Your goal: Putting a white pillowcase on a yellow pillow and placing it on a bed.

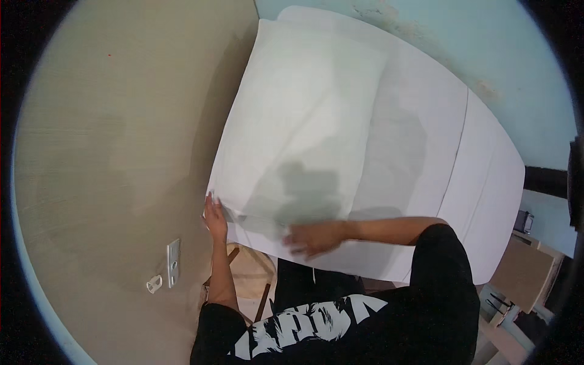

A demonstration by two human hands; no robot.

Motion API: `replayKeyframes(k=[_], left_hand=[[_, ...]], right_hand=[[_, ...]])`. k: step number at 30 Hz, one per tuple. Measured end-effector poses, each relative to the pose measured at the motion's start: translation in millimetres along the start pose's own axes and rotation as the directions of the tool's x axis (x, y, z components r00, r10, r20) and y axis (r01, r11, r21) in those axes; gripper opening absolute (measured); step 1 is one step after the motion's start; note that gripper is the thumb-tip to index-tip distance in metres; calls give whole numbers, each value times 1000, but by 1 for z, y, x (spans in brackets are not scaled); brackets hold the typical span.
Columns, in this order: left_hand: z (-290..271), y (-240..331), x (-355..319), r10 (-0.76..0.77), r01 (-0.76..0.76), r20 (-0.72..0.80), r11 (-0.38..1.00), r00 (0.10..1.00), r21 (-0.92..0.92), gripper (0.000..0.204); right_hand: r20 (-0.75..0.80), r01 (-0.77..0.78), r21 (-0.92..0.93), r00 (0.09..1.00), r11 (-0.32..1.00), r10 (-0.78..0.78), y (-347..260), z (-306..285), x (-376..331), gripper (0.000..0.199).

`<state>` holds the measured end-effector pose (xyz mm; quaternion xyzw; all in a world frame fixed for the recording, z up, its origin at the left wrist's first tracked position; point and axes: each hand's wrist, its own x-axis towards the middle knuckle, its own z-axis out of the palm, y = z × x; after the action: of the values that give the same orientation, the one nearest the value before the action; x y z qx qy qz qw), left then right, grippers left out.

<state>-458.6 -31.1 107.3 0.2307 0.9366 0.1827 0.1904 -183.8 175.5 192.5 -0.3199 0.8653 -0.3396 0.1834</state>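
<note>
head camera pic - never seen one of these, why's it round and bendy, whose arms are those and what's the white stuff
The picture comes from a small wide-angle camera worn on a person's head, looking down at their own hands. That lens squeezes a very broad view into a circle, so straight edges curve near the rim and the corners go black.

The two bare arms rising from the bottom belong to the wearer, who has on a black printed shirt. The white things are a bed with a white sheet and a large white pillow lying at its head end, next to a beige wall.

The left hand touches the pillow's near corner by the wall. The right hand lies flat, fingers spread, by the pillow's near edge; it looks blurred. Neither hand is clearly gripping anything. A wall socket and a round wooden stool sit below.
</note>
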Motion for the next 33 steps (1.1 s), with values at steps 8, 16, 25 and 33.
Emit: replayKeyframes(k=[8,16,25,33], left_hand=[[22,3,33,-183,150,-2,811,983,-566,47],[3,-20,27,-187,178,33,852,982,-493,38],[7,-81,3,-153,234,214,871,965,-432,38],[-1,-50,2,-152,155,41,892,987,-426,23]], right_hand=[[-929,-893,213,-59,397,365,212,-181,-29,63],[-90,47,245,996,968,-25,41,2,58,59],[-860,-813,251,61,525,507,104,-72,-36,56],[-340,-257,12,908,966,246,-24,102,2,51]])
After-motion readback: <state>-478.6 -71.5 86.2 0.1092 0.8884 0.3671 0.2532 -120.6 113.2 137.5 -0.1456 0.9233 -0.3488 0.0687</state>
